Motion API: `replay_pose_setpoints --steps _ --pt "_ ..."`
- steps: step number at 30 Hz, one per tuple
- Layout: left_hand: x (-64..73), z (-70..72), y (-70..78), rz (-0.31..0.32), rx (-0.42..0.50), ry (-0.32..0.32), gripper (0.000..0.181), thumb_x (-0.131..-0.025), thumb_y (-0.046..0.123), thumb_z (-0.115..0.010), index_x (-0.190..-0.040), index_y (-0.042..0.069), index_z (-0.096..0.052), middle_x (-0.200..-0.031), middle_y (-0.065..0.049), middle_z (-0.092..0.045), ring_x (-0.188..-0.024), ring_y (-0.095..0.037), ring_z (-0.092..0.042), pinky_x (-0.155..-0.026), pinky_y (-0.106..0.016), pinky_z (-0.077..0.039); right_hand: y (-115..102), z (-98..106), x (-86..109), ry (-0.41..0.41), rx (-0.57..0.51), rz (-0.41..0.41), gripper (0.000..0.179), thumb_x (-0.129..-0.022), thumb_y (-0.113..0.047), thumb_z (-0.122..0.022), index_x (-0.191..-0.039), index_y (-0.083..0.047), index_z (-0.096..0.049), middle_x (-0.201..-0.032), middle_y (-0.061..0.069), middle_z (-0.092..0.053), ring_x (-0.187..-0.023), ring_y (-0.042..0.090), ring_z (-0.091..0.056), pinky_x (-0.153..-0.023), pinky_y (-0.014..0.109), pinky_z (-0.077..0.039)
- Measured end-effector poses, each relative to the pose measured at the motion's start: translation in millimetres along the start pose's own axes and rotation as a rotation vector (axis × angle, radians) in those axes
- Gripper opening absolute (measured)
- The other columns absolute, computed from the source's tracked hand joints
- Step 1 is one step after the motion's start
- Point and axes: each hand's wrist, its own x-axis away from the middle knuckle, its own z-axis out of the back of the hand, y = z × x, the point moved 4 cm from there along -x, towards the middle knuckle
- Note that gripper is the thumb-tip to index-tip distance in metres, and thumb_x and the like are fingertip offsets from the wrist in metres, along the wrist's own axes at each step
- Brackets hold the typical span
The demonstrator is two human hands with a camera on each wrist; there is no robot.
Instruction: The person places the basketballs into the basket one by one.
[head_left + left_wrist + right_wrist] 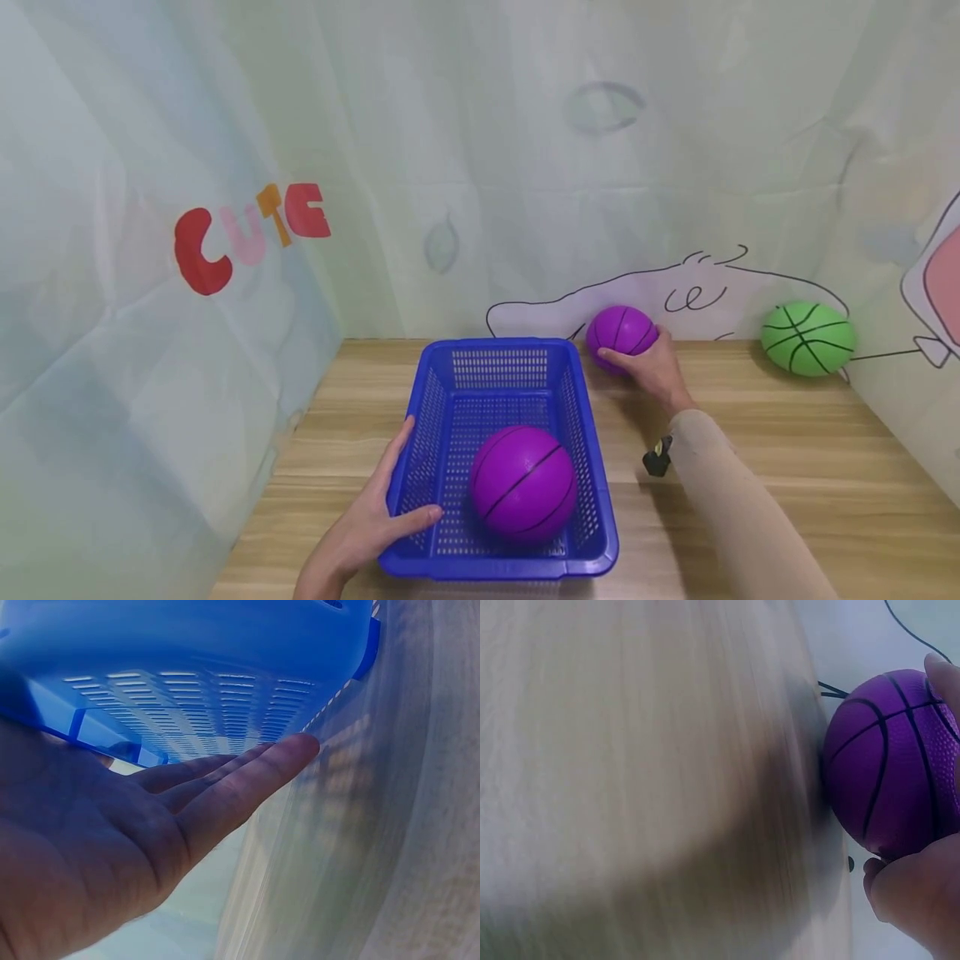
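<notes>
A blue plastic basket (498, 346) with perforated walls stands on the table, and a large purple toy basketball (523, 483) lies inside toward its near right. My left hand (367, 521) straddles the basket's left rim, thumb over the inside, fingers along the outside. In the left wrist view those fingers (247, 780) are straight beside the slotted wall. Just beyond the basket's far right corner, my right hand (652, 367) grips a smaller purple toy basketball (621, 329) between thumb and fingers. The right wrist view shows this ball (892, 765) close to the table's far edge.
A green toy basketball (808, 339) sits at the back right corner of the wood-grain table (810, 483). Printed cloth walls (480, 167) rise behind and on both sides. A small dark object (657, 457) is by the right wrist.
</notes>
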Motion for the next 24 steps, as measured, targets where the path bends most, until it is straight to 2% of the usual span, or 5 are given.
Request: replay_pose_setpoints --steps 6,15,24 --pt "2.3 1.9 -0.3 0.004 -0.008 0.007 0.119 -0.094 0.029 -0.089 -0.179 0.045 -0.006 -0.187 -0.017 -0.004 -0.156 -0.052 -0.043 -0.122 -0.073 -0.041 5.4 -6.4 -1.2 0.009 0.000 0.005 0.123 -0.090 -0.038 -0.095 -0.172 0.002 -0.012 -0.168 0.033 -0.036 -0.152 0.050 -0.046 -0.126 0.062 -0.044" --pt "-0.4 -0.8 -0.8 -0.003 -0.004 0.000 0.120 -0.094 0.030 -0.090 -0.179 0.045 -0.007 -0.187 -0.019 -0.007 -0.150 -0.050 -0.051 -0.119 -0.070 -0.048 10.3 -4.5 -2.2 0.054 0.008 0.008 0.120 -0.092 -0.035 -0.093 -0.171 0.002 -0.012 -0.168 0.035 -0.036 -0.152 0.051 -0.046 -0.127 0.063 -0.043" --pt "1.3 -0.3 -0.2 -0.005 0.002 0.000 0.119 -0.094 0.028 -0.090 -0.179 0.045 -0.008 -0.187 -0.018 -0.008 -0.149 -0.049 -0.052 -0.116 -0.067 -0.051 9.9 -7.1 -0.4 0.074 0.034 0.016 0.116 -0.091 -0.031 -0.093 -0.170 0.001 -0.015 -0.166 0.034 -0.039 -0.151 0.051 -0.048 -0.126 0.063 -0.044"
